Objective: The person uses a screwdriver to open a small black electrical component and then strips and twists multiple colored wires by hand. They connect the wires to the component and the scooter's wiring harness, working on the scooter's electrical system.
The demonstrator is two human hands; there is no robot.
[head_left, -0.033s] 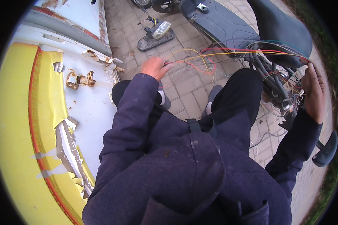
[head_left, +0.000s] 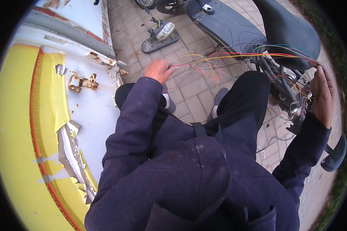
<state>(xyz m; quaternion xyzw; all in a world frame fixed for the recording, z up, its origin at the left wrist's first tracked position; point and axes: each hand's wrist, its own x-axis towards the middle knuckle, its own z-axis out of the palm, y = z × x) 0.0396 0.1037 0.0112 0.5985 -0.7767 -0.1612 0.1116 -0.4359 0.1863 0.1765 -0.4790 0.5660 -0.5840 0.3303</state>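
Just past the knees, 2 bare hands draw a bundle of coloured wires across, left to right: the left hand, slightly blurred, pinches it at the left, and the right hand grips it at the right. Underneath lie pale paving blocks. At left stands a white panel with rust stains and a torn yellow covering. Farther off are a dark scooter, a lamp unit on the paving and 2 wheels.
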